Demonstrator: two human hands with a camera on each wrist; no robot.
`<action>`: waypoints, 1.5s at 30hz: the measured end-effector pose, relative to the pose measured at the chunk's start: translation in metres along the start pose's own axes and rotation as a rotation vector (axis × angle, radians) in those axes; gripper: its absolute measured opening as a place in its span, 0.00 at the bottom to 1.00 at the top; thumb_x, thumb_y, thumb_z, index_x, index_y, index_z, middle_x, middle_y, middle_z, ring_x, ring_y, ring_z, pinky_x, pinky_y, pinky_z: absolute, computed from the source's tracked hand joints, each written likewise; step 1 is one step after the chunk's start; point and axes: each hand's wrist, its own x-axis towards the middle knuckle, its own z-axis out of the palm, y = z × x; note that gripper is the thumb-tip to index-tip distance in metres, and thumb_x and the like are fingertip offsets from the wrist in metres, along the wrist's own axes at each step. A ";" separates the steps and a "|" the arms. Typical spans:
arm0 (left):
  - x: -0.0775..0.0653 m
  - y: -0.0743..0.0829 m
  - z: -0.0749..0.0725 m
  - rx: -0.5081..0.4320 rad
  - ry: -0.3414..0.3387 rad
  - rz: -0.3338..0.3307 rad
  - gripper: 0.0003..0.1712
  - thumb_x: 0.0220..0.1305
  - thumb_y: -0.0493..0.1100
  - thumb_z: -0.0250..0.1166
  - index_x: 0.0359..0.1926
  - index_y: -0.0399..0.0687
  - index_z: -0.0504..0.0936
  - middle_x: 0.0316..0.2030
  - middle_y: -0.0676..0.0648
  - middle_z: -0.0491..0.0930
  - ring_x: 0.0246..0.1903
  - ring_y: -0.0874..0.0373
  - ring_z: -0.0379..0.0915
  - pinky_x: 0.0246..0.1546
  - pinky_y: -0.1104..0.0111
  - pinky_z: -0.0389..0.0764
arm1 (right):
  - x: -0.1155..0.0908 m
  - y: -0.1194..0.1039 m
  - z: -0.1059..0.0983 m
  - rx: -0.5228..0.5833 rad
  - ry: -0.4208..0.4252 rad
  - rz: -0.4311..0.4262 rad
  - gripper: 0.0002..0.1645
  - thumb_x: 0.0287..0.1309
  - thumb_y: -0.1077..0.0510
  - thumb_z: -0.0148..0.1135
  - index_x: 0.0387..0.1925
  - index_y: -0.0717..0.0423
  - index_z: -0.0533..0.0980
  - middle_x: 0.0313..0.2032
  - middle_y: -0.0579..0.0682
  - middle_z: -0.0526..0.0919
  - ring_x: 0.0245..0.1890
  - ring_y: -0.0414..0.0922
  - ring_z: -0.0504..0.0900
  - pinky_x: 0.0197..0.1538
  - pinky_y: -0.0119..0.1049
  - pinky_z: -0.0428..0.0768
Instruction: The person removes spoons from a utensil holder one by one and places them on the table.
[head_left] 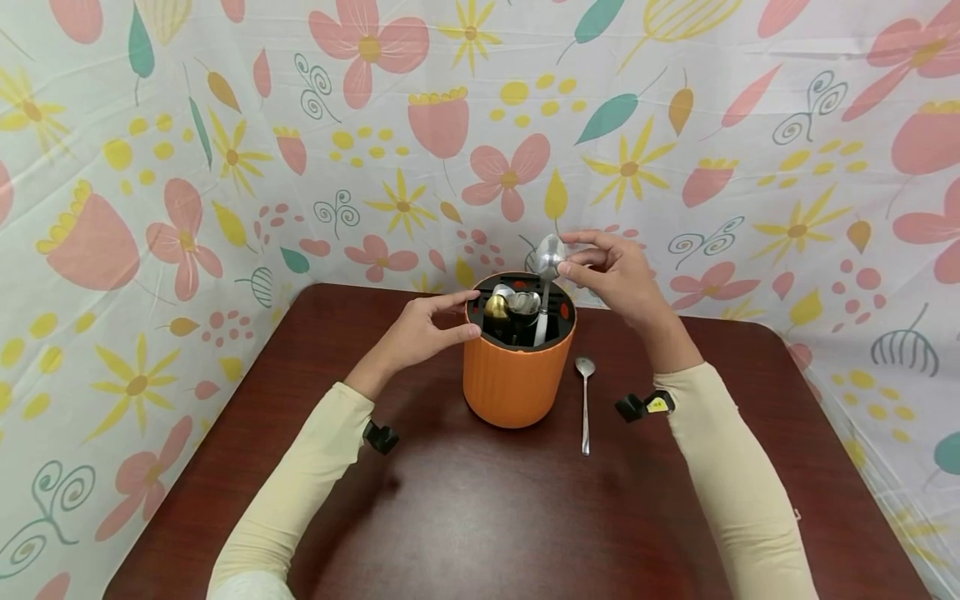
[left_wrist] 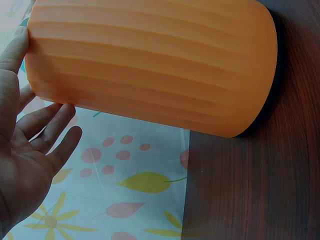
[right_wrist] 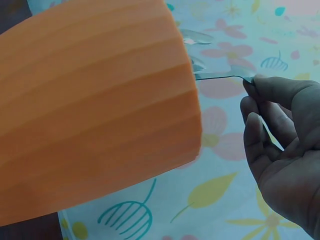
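Note:
An orange ribbed utensil holder (head_left: 517, 387) with a black divided top stands upright on the table. Several utensil ends show in its top, among them a gold spoon (head_left: 496, 307) and a silver spoon (head_left: 524, 302). My right hand (head_left: 618, 271) pinches another silver spoon (head_left: 551, 254) by the edge of its bowl; its handle points down into the holder's right side. In the right wrist view, that spoon (right_wrist: 220, 77) runs from the rim to my fingertips. My left hand (head_left: 423, 331) touches the holder's left rim, thumb and fingers extended. Its lower fingers stand loosely outward in the left wrist view.
A long-handled silver spoon (head_left: 585, 404) lies on the dark red-brown table (head_left: 480, 517), just right of the holder. Flower-printed cloth (head_left: 285, 167) hangs behind the table and along its sides.

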 end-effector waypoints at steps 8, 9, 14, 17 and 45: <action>-0.001 0.001 -0.001 0.014 0.007 -0.008 0.33 0.63 0.57 0.73 0.68 0.69 0.77 0.61 0.53 0.80 0.60 0.55 0.74 0.57 0.51 0.78 | 0.008 -0.009 -0.003 -0.038 0.017 -0.040 0.24 0.66 0.62 0.68 0.62 0.61 0.79 0.33 0.44 0.90 0.41 0.40 0.85 0.38 0.31 0.78; -0.001 0.001 -0.001 0.012 0.007 -0.008 0.33 0.63 0.58 0.73 0.68 0.69 0.77 0.62 0.53 0.80 0.60 0.55 0.74 0.57 0.50 0.78 | 0.009 -0.010 -0.004 -0.038 0.018 -0.044 0.24 0.66 0.62 0.68 0.62 0.60 0.79 0.33 0.44 0.90 0.41 0.40 0.84 0.37 0.31 0.78; 0.000 0.000 -0.001 0.004 0.002 -0.010 0.32 0.63 0.57 0.73 0.68 0.69 0.77 0.62 0.53 0.79 0.61 0.53 0.74 0.59 0.47 0.76 | 0.013 -0.021 -0.007 -0.019 0.017 -0.070 0.22 0.66 0.63 0.67 0.60 0.60 0.80 0.30 0.41 0.89 0.35 0.39 0.83 0.36 0.32 0.77; 0.000 0.000 0.000 -0.005 0.003 -0.009 0.33 0.63 0.57 0.74 0.68 0.68 0.77 0.62 0.52 0.79 0.60 0.57 0.74 0.59 0.44 0.76 | 0.016 -0.029 -0.009 -0.013 0.022 -0.081 0.21 0.66 0.64 0.67 0.60 0.59 0.80 0.30 0.41 0.90 0.33 0.39 0.84 0.37 0.31 0.78; -0.001 0.001 -0.001 -0.004 0.000 -0.020 0.33 0.64 0.57 0.73 0.69 0.69 0.77 0.64 0.52 0.79 0.63 0.48 0.73 0.58 0.45 0.77 | 0.028 -0.094 -0.029 0.254 0.168 -0.204 0.21 0.57 0.70 0.72 0.54 0.62 0.83 0.29 0.51 0.90 0.26 0.41 0.84 0.35 0.28 0.81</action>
